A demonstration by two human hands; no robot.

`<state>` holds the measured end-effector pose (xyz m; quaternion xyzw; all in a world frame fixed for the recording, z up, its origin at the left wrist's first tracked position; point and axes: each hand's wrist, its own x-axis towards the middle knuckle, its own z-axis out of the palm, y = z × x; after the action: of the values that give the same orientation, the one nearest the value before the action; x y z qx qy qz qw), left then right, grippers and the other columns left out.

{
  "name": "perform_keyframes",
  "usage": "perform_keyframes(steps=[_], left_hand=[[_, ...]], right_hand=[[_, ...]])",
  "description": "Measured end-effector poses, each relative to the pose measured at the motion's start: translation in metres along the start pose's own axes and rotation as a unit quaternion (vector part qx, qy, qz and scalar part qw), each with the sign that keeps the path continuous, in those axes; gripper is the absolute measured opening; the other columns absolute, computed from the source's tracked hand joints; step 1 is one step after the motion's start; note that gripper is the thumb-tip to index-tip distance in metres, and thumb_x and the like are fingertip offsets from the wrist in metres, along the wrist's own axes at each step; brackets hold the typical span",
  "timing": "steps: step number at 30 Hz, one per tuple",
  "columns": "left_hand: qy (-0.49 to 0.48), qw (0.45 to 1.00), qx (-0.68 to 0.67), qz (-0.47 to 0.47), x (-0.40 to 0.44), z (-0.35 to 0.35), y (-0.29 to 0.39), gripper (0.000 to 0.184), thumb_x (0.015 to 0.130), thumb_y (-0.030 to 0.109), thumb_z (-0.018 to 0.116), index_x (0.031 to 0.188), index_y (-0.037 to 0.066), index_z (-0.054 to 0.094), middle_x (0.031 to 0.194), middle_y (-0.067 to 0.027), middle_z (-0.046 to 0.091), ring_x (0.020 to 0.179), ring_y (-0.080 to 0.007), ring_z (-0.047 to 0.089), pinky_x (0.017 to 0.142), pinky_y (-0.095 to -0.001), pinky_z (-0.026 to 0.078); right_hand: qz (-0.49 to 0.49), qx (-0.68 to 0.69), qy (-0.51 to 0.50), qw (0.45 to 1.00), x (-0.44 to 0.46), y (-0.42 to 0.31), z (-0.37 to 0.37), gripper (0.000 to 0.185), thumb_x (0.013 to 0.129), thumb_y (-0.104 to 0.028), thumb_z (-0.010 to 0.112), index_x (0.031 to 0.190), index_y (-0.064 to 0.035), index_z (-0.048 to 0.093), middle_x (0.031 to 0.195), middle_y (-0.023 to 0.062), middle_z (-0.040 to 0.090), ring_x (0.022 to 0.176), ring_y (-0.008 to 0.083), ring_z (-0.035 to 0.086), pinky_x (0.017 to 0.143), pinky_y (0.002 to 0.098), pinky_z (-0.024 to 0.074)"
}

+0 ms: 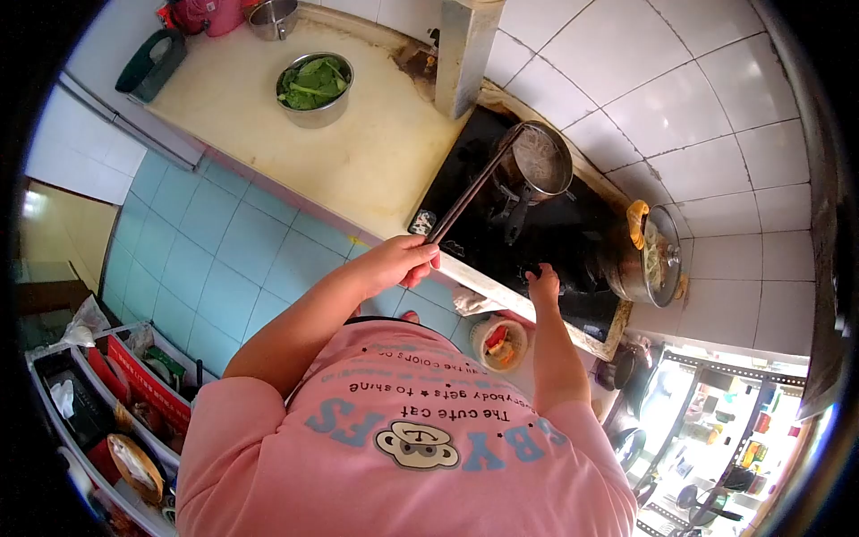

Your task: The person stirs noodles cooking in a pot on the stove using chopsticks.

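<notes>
My left hand [405, 263] is closed around a pair of long dark chopsticks [472, 190]. Their far ends reach the rim of a small saucepan [542, 161], which stands on the black gas stove [483, 234] with cloudy, foamy liquid inside. The saucepan's black handle [516, 217] points toward me. At the stove's front edge, the fingers of my right hand [544, 288] are closed on a dark control knob [533, 271], partly hidden by them. Right of that hand is a larger pot [626, 273] with a glass lid [664, 255]; a yellow cloth [637, 224] lies at its rim.
On the counter [358, 170] stands a metal bowl of green leaves [315, 89]. Another metal pot [271, 18] and a dark green container [152, 64] are farther back. A waste bin [498, 343] stands below the stove. Crates [134, 376] hold items at lower left.
</notes>
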<state>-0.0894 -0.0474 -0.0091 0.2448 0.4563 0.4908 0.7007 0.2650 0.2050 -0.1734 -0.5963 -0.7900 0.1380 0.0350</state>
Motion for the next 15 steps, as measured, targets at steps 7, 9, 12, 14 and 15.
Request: perform_keyframes(steps=[7,9,12,14,15], left_hand=[[0.003,1.000,0.011,-0.013,-0.0011,-0.0031,-0.0001,0.030,0.104,0.028,0.043,0.092,0.004,0.056,0.065,0.0033,0.041,0.056,-0.0090,0.038,0.052,-0.0247,0.032],[0.006,1.000,0.002,-0.020,-0.0028,-0.0039,0.0020,0.030,0.104,0.028,0.043,0.092,0.004,0.056,0.064,0.0034,0.041,0.056,-0.0089,0.038,0.052,-0.0245,0.033],[0.005,1.000,0.005,-0.016,-0.0019,-0.0052,0.0011,0.030,0.104,0.028,0.043,0.092,0.004,0.056,0.063,0.0033,0.042,0.056,-0.0089,0.038,0.052,-0.0245,0.033],[0.006,1.000,0.023,-0.016,-0.0008,-0.0042,0.0015,0.030,0.104,0.029,0.043,0.092,0.004,0.056,0.063,0.0033,0.042,0.056,-0.0089,0.039,0.052,-0.0245,0.034],[0.008,0.999,0.040,-0.016,-0.0005,-0.0034,0.0017,0.030,0.104,0.029,0.043,0.092,0.004,0.056,0.063,0.0032,0.042,0.057,-0.0089,0.039,0.052,-0.0245,0.034]], right_hand=[[0.010,0.009,0.001,1.000,0.0009,-0.0014,0.0003,0.048,0.079,-0.023,0.077,0.119,-0.0019,0.060,0.112,0.0253,0.063,0.105,0.0417,0.061,0.087,0.0473,0.0509],[0.020,0.005,-0.012,1.000,0.0004,-0.0028,-0.0003,0.049,0.079,-0.023,0.077,0.119,-0.0010,0.060,0.112,0.0257,0.063,0.106,0.0417,0.061,0.088,0.0471,0.0508],[0.024,0.011,-0.009,1.000,0.0006,-0.0035,0.0003,0.048,0.079,-0.022,0.077,0.119,-0.0006,0.059,0.113,0.0259,0.063,0.107,0.0419,0.061,0.089,0.0471,0.0505],[0.025,0.013,-0.006,1.000,0.0006,-0.0029,0.0004,0.048,0.079,-0.022,0.077,0.119,-0.0004,0.059,0.113,0.0256,0.063,0.107,0.0418,0.061,0.089,0.0471,0.0505],[0.027,0.016,-0.003,1.000,-0.0005,-0.0018,0.0008,0.049,0.079,-0.022,0.077,0.119,-0.0002,0.059,0.113,0.0254,0.063,0.107,0.0418,0.061,0.089,0.0471,0.0505]])
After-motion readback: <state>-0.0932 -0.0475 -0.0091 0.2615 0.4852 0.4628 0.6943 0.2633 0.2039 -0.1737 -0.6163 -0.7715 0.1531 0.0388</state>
